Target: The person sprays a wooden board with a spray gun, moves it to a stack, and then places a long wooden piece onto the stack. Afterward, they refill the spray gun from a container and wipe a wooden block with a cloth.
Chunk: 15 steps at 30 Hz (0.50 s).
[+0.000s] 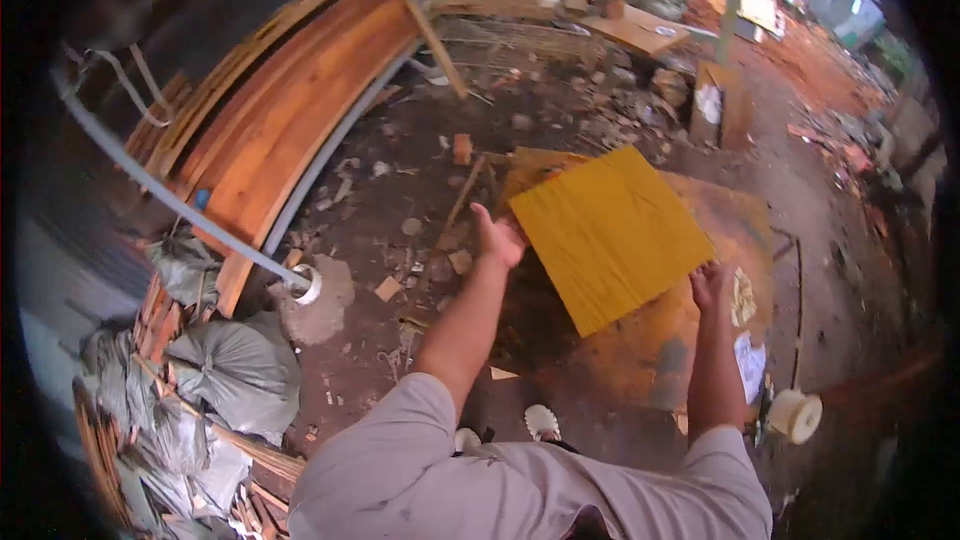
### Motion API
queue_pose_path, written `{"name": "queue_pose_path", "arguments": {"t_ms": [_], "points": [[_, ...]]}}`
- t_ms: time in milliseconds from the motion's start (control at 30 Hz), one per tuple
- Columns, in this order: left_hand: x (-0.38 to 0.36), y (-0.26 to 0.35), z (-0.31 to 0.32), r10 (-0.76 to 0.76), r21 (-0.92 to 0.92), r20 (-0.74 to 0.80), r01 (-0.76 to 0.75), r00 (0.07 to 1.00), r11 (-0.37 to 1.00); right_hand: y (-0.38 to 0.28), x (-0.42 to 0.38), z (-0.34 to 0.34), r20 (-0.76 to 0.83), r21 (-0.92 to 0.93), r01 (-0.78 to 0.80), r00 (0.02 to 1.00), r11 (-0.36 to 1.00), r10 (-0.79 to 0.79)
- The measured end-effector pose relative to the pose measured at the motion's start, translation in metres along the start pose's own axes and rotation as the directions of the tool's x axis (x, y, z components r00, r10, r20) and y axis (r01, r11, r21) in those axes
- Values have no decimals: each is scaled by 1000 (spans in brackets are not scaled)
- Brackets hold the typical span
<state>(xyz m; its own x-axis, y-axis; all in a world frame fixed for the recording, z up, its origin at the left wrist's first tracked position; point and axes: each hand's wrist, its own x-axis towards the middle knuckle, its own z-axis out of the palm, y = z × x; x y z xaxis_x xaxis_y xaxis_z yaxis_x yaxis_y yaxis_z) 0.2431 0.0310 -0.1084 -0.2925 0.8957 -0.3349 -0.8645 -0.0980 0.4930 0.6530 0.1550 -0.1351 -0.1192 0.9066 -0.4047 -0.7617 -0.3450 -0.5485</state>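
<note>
Head view: one yellow board was held flat above orange tabletop, tilted diamond-wise, long axis running from near right toward far left. Left hand gripped board's left corner, fingers closed on edge. Right hand touched near right edge, fingers curled; firmness of grip could not be told. Board lay ahead, between both hands, each equally close. Counted: one board held, two hands, one tape roll at right, several grey sacks at left, stacked planks beyond.
</note>
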Motion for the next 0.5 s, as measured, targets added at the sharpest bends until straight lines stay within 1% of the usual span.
{"name": "queue_pose_path", "arguments": {"t_ms": [67,100,133,167,200,233,267,333,400,433,500], "points": [[-10,-1,9,-3,0,32,3,999,1000,-7,10,-26,144,33,-66,988,997,61],[-7,-1,5,-14,-23,-3,14,1000,1000,-10,7,-26,250,67,-89,966,994,69],[-2,0,2,-17,-44,-34,15,999,999,-9,48,-65,471,94,-172,875,981,109],[-5,1,6,-15,-18,-63,14,998,1000,-12,66,-77,574,100,-211,811,972,116],[-7,1,13,-29,-20,-56,28,998,999,-16,84,-88,668,97,-249,734,964,123],[-11,2,18,-11,-15,-24,10,1000,1000,-16,65,-62,405,29,-112,910,993,91],[-14,4,18,9,-8,2,-9,1000,1000,-16,49,-43,326,10,-72,943,997,65],[-8,9,12,-14,-7,14,15,1000,1000,-17,14,-5,158,-48,-4,987,999,11],[-12,12,22,20,34,9,-21,1000,999,-20,-2,19,53,-34,33,998,999,-31],[-16,15,28,13,34,6,-13,1000,999,-21,9,14,45,-36,33,998,999,-31],[-28,24,39,50,-33,58,-48,997,998,-20,32,5,212,8,55,976,998,-55]]}}
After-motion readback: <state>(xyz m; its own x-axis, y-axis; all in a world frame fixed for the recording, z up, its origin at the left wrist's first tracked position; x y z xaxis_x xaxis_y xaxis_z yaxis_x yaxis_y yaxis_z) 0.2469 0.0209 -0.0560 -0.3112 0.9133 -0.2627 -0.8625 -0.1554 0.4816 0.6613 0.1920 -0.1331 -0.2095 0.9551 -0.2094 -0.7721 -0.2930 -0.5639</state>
